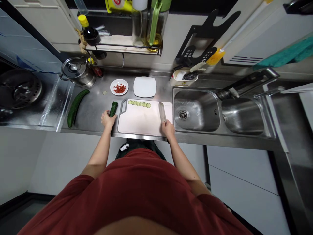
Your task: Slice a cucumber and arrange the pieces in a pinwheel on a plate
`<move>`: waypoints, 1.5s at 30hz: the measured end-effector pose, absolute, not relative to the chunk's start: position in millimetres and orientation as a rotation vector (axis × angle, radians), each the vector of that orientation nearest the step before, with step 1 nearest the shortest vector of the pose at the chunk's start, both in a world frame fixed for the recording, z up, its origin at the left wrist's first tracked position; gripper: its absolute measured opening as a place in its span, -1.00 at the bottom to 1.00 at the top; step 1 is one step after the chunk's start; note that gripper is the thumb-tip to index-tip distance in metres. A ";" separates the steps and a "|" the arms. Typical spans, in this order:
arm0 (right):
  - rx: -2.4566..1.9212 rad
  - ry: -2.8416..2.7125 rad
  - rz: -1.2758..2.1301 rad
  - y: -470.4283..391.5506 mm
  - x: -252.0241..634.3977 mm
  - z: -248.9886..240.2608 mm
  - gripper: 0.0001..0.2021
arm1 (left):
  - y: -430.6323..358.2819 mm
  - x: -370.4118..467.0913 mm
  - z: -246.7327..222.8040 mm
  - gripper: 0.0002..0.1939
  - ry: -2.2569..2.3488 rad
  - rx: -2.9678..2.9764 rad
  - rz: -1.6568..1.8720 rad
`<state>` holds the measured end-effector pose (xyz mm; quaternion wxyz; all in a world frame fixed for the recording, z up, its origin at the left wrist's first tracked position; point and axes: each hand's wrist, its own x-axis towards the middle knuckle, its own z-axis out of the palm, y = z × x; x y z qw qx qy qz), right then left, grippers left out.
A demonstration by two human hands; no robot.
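Observation:
My left hand (107,119) is closed round a cut piece of cucumber (113,108) on the steel counter, just left of the cutting board. In my right hand (168,128) is a kitchen knife (162,112), its blade pointing away from me over the right side of the board. The white cutting board (141,120) has a grey handle at its left. Along its far edge lies a row of overlapping cucumber slices (139,103). A long whole cucumber (76,106) rests farther left on the counter.
Behind the board stand a small plate (111,86) with chopped red pieces and a white square plate (144,86). A lidded steel pot (78,72) is at the back left. To the right is a double sink (198,109). A bottle shelf (122,48) hangs above.

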<state>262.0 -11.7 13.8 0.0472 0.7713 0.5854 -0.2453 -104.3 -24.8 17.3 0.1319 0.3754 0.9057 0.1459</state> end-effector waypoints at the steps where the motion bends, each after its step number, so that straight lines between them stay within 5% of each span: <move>1: 2.352 1.784 -0.750 -11.8 262.0 14.4 -0.62 | -24.7 -98.0 22.2 -0.38 2.667 1.132 0.450; 10: 2.337 1.781 -0.758 -11.4 261.4 17.3 -0.62 | 6.8 0.1 28.5 -0.69 2.005 1.794 0.413; 27: 2.335 1.791 -0.749 -13.8 260.9 18.5 -0.63 | 92.4 81.2 -1.5 -0.54 1.920 2.113 0.018; 45: 2.339 1.787 -0.755 -13.1 261.3 17.0 -0.62 | 88.5 76.4 7.4 -0.61 1.888 2.024 0.138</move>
